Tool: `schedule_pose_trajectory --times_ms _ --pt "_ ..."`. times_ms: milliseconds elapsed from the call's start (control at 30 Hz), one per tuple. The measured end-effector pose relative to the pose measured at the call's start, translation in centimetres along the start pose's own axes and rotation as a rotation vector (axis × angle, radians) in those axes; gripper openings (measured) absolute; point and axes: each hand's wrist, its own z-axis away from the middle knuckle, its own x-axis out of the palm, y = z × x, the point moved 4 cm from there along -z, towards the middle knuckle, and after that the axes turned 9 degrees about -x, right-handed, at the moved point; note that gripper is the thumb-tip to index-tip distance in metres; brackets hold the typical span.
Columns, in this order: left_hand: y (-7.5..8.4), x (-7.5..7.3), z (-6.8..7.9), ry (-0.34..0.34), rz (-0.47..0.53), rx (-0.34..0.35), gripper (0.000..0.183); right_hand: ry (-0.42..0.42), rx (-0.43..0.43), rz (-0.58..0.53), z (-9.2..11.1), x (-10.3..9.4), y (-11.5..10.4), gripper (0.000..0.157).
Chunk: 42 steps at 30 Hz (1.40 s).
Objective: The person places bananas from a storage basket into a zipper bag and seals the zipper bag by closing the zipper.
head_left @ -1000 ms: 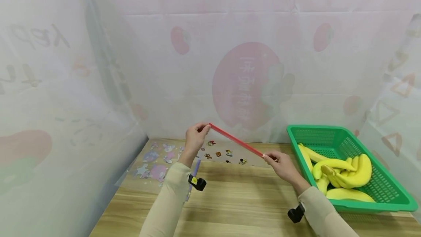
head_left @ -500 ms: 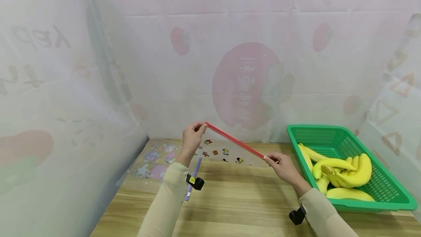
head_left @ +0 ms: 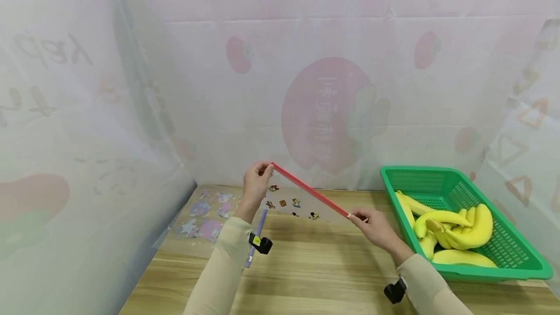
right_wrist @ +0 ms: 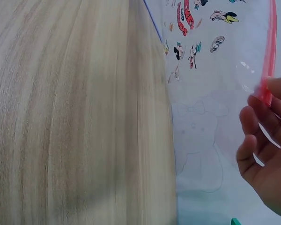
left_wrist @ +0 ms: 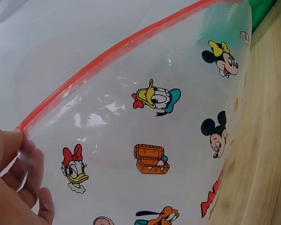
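A clear zip bag (head_left: 296,202) with cartoon prints hangs above the table, its red zip edge (head_left: 310,190) stretched slantwise between both hands. One end of that edge is pinched by my left hand (head_left: 255,184), which is the higher of the two. My right hand (head_left: 376,230) pinches the other end, lower and nearer the basket. In the left wrist view the bag's film (left_wrist: 112,159) looks smooth, and the zip lips seem to lie together. The right wrist view shows thumb and forefinger on the red corner (right_wrist: 267,91).
Flat on the wooden table (head_left: 306,266), at the left, lies another clear bag (head_left: 197,222) with pastel prints and a purple zip edge (head_left: 262,222). A green basket (head_left: 507,276) with several bananas (head_left: 477,237) stands at the right. Printed cloth walls (head_left: 262,86) surround the table.
The left hand has shifted slightly left with its end of the bag. My right hand has dropped a little, so the red edge slants more. Both hands keep their pinch.
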Motion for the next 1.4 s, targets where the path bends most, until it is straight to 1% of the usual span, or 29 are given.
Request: schedule_pose_trajectory --times_ms 133,200,267,333,400,500,600,767,833,867,967,1067,1100,1167,1233,1300,1400 --pt "0.2 0.8 0.3 -0.047 0.018 0.020 0.017 -0.139 -0.016 -0.045 0.1 0.7 -0.4 0.010" --pt "0.2 1.2 0.4 -0.056 0.019 0.024 0.017 -0.204 -0.038 -0.073 0.0 1.1 -0.8 0.011" --pt "0.1 1.5 0.4 -0.064 0.020 0.024 0.017 -0.251 -0.052 -0.098 -0.1 1.4 -1.3 0.015" --pt "0.0 1.8 0.4 -0.075 0.026 0.017 0.017 -0.275 -0.052 -0.139 -0.3 1.5 -1.8 0.023" --pt "0.0 2.0 0.5 -0.086 0.028 0.005 0.017 -0.283 -0.039 -0.208 -0.6 1.5 -2.2 0.030" --pt "-0.1 2.4 0.5 -0.094 0.031 -0.008 0.016 -0.286 -0.022 -0.325 -0.9 1.5 -2.4 0.035" --pt "-0.3 2.6 0.5 -0.092 0.024 -0.012 0.016 -0.302 -0.022 -0.424 -1.1 1.6 -2.5 0.034" --pt "-0.5 2.7 0.5 -0.091 0.025 -0.007 0.019 -0.352 -0.017 -0.505 -1.1 2.1 -2.1 0.029" --pt "-0.6 2.8 0.5 -0.108 0.042 0.004 0.021 -0.368 -0.007 -0.503 -1.0 2.2 -2.0 0.027" --pt "-0.2 2.9 0.8 -0.117 0.044 0.007 0.021 -0.374 -0.004 -0.493 -1.0 2.2 -2.1 0.026" --pt "-0.3 3.3 0.9 -0.127 0.064 0.015 0.020 -0.390 -0.009 -0.426 -1.0 2.4 -2.5 0.022" --pt "-0.4 3.9 1.0 -0.125 0.052 0.006 0.018 -0.410 -0.028 -0.359 -1.3 2.8 -3.1 0.020" --pt "-0.8 4.2 0.8 -0.125 0.051 0.005 0.019 -0.417 -0.032 -0.346 -1.4 2.9 -3.2 0.019" --pt "-0.8 4.5 0.9 -0.130 0.041 0.005 0.021 -0.423 -0.038 -0.331 -1.7 3.2 -3.5 0.019" --pt "-0.8 4.6 0.9 -0.121 0.021 0.004 0.022 -0.404 -0.035 -0.314 -1.9 3.2 -3.6 0.019" --pt "-0.8 4.7 1.0 -0.094 0.000 0.006 0.024 -0.353 -0.033 -0.288 -2.1 3.1 -3.7 0.019" --pt "-0.8 4.6 1.1 -0.008 -0.083 0.013 0.035 -0.268 -0.017 -0.288 -2.4 2.9 -3.7 0.017"
